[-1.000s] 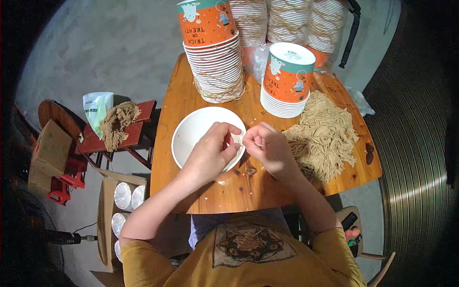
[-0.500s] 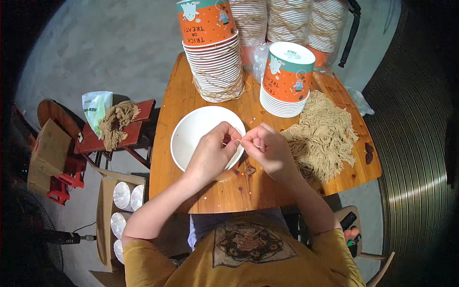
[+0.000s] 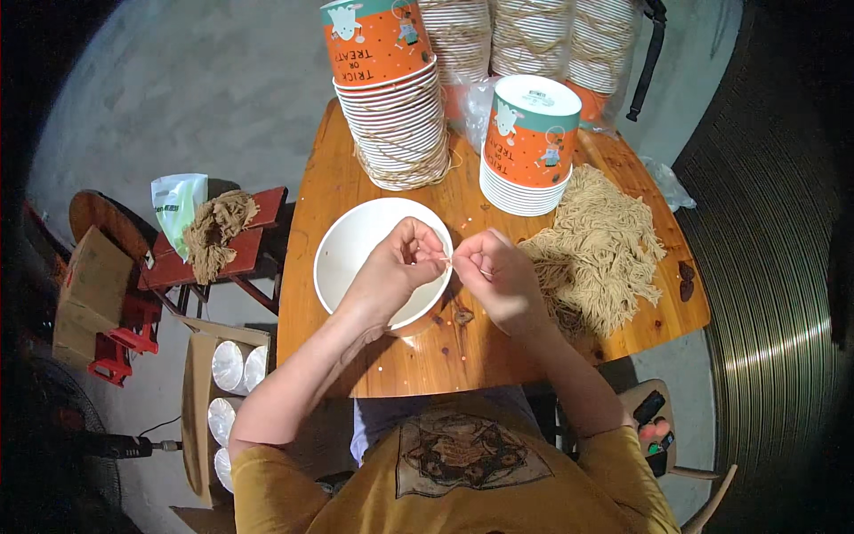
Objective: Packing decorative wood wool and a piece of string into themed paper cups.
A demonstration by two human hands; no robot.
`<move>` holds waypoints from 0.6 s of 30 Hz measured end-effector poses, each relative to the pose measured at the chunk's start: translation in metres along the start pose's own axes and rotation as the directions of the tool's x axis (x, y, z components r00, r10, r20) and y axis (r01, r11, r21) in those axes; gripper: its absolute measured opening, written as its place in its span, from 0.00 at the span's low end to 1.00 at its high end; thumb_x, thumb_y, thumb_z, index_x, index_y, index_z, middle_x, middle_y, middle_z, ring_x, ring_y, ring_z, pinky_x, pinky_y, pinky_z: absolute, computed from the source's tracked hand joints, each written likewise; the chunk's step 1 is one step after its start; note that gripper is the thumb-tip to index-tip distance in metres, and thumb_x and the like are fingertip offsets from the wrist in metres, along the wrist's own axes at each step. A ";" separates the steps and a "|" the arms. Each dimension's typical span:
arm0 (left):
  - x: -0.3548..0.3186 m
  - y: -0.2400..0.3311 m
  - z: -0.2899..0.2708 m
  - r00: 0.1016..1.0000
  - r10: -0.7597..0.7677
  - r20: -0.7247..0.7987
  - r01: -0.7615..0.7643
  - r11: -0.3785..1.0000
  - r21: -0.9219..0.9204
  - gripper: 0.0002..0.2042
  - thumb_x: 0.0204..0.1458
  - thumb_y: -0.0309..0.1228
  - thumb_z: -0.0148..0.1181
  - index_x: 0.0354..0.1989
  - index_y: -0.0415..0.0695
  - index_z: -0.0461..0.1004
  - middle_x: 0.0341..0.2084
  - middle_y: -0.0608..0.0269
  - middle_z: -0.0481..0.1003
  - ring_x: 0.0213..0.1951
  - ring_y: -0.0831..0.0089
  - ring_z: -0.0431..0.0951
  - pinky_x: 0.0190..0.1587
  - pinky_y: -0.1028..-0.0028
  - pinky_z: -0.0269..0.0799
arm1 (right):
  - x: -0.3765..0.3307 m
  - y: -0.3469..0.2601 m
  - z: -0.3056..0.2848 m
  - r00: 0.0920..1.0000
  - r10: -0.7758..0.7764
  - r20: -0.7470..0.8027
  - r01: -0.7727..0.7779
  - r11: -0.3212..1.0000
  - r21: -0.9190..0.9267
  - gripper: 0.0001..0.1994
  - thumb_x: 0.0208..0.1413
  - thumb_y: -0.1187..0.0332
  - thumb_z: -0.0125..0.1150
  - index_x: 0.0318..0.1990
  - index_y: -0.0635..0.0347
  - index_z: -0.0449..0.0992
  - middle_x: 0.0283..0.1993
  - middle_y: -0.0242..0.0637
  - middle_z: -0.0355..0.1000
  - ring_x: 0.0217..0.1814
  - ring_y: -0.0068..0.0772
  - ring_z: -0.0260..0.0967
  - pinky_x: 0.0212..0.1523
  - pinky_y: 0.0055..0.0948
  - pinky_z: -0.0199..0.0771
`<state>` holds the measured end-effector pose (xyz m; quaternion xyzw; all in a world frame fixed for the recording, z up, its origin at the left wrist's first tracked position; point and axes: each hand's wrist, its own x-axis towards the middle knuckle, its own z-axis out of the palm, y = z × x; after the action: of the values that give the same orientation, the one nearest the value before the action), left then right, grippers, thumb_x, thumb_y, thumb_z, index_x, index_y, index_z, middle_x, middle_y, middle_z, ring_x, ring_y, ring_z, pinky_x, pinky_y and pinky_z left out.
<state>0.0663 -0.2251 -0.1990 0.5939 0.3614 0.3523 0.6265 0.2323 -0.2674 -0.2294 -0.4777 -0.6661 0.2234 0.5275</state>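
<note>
Right in front of you, over the varnished wooden table (image 3: 418, 378), your left hand (image 3: 396, 271) and right hand (image 3: 495, 274) nearly meet, thumbs and fingers appearing to pinch a thin string (image 3: 447, 259) between them. It lies at the right side of the white bucket (image 3: 327, 267); whether it passes through the rim, you can't tell from here. A light pinch close to the string's end should suit such soft fibre best, with both wrists steady and the bucket's smooth, round wall left unsqueezed. To your right, the tan string heap (image 3: 614, 254) looks matted and cottony, so draw single strands gently to avoid snags. Beyond it stands a short stack of buckets (image 3: 531, 147), upside down, orange and green outside, rims ribbed tightly together. Farther left, the taller stack (image 3: 396, 120) has string looped loosely around its white rims.
</note>
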 end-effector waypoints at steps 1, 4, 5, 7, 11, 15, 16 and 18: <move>0.000 0.000 -0.001 1.000 -0.023 0.011 0.023 0.998 -0.051 0.09 0.47 0.17 0.56 0.34 0.43 0.66 0.27 0.71 0.68 0.32 0.83 0.67 0.40 0.83 0.64 | -0.001 0.001 0.001 1.000 -0.001 -0.006 0.001 1.000 0.018 0.04 0.52 0.75 0.59 0.33 0.63 0.70 0.27 0.30 0.65 0.23 0.17 0.59 0.25 0.19 0.60; 0.001 0.001 -0.003 0.993 -0.108 0.038 0.113 0.979 -0.171 0.10 0.47 0.17 0.57 0.35 0.43 0.66 0.29 0.70 0.69 0.32 0.83 0.69 0.39 0.83 0.65 | -0.001 0.006 0.001 0.998 -0.054 -0.017 0.054 0.998 0.026 0.06 0.50 0.75 0.59 0.34 0.62 0.69 0.26 0.38 0.68 0.22 0.28 0.67 0.24 0.27 0.65; 0.001 0.001 -0.003 0.993 -0.109 0.039 0.114 0.979 -0.171 0.10 0.47 0.17 0.57 0.35 0.43 0.66 0.29 0.70 0.69 0.32 0.83 0.69 0.39 0.83 0.65 | -0.002 0.006 0.001 0.998 -0.052 -0.019 0.053 0.998 0.025 0.06 0.50 0.75 0.59 0.34 0.62 0.69 0.26 0.38 0.68 0.22 0.28 0.67 0.24 0.27 0.65; 0.001 0.003 -0.005 0.980 -0.182 0.082 0.199 0.935 -0.294 0.10 0.48 0.18 0.57 0.37 0.42 0.66 0.29 0.69 0.70 0.31 0.82 0.70 0.39 0.83 0.66 | -0.002 0.005 0.000 1.000 -0.018 0.013 0.017 0.996 0.092 0.05 0.51 0.76 0.58 0.35 0.62 0.69 0.26 0.38 0.68 0.22 0.27 0.67 0.24 0.27 0.65; -0.001 0.008 -0.002 0.973 -0.225 0.053 0.230 0.922 -0.311 0.10 0.49 0.19 0.58 0.38 0.42 0.65 0.30 0.67 0.71 0.32 0.81 0.70 0.39 0.83 0.67 | -0.002 -0.001 -0.001 1.000 -0.011 -0.006 0.012 0.993 0.115 0.06 0.51 0.76 0.59 0.36 0.61 0.69 0.27 0.39 0.68 0.23 0.31 0.68 0.24 0.29 0.66; 0.000 0.005 -0.003 0.986 -0.164 0.035 0.168 0.963 -0.212 0.10 0.50 0.19 0.58 0.38 0.40 0.65 0.29 0.66 0.70 0.32 0.80 0.71 0.40 0.82 0.68 | 0.002 0.003 -0.004 0.927 -0.375 -0.021 0.364 0.910 -0.197 0.09 0.48 0.79 0.61 0.35 0.59 0.70 0.28 0.37 0.66 0.25 0.33 0.66 0.24 0.28 0.64; 0.000 0.005 -0.003 0.989 -0.147 0.031 0.150 0.973 -0.178 0.11 0.50 0.19 0.58 0.39 0.40 0.64 0.28 0.66 0.70 0.32 0.79 0.71 0.40 0.82 0.68 | 0.002 0.004 -0.005 0.903 -0.430 -0.010 0.414 0.874 -0.256 0.09 0.47 0.79 0.62 0.35 0.58 0.70 0.28 0.38 0.66 0.25 0.37 0.67 0.25 0.30 0.65; 0.000 0.004 -0.004 0.990 -0.140 0.029 0.143 0.978 -0.152 0.11 0.50 0.19 0.58 0.39 0.40 0.64 0.29 0.66 0.69 0.32 0.79 0.70 0.40 0.82 0.68 | 0.003 0.001 -0.005 0.900 -0.435 0.003 0.417 0.861 -0.290 0.09 0.47 0.78 0.62 0.36 0.58 0.70 0.28 0.38 0.66 0.26 0.37 0.67 0.25 0.31 0.66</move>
<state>0.0631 -0.2229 -0.1950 0.5199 0.3688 0.3281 0.6971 0.2377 -0.2656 -0.2271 -0.3958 -0.7633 -0.0115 0.5105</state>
